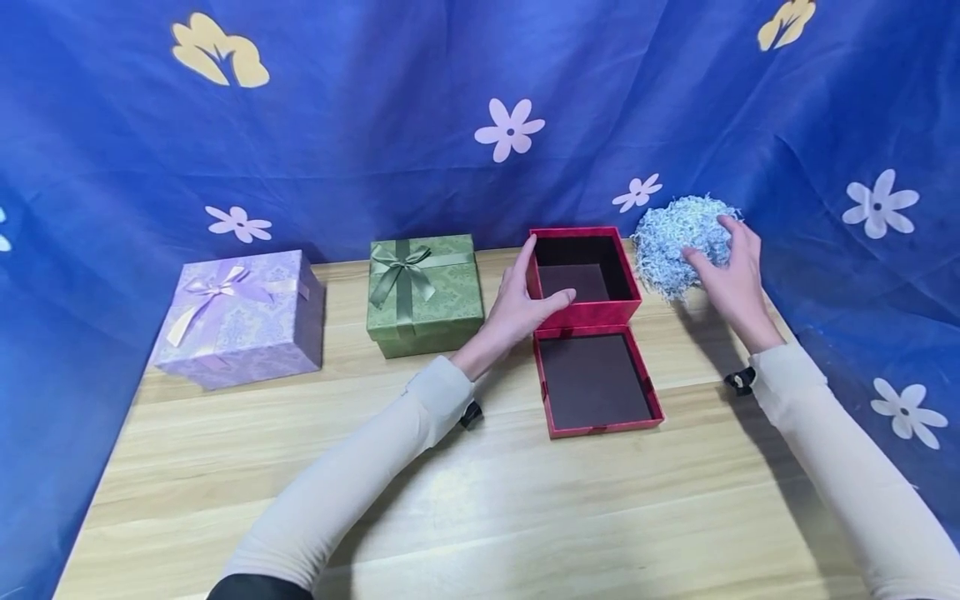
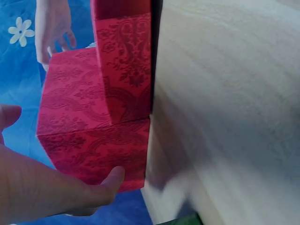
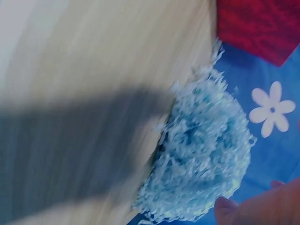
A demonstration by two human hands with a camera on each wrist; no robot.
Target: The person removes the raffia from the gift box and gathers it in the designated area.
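Observation:
A red patterned box (image 1: 581, 313) stands uncovered, its dark inside in plain sight. In front of it lies the red lid (image 1: 600, 379), inner side up, close against the box. My left hand (image 1: 517, 308) is at the box's left side with fingers extended and the thumb reaching over the near edge; in the left wrist view a fingertip (image 2: 115, 177) meets the patterned wall. Right of the box sits a fluffy heap of light blue shredded paper (image 3: 201, 154). Over its right side hovers my right hand (image 1: 731, 279), thumb and fingers spread apart.
A green gift box (image 1: 427, 308) with a bow stands left of the red one. Farther left is a lilac gift box (image 1: 240, 321) with a ribbon. A blue flowered cloth (image 1: 420, 125) hangs behind and beside the wooden table (image 1: 480, 508).

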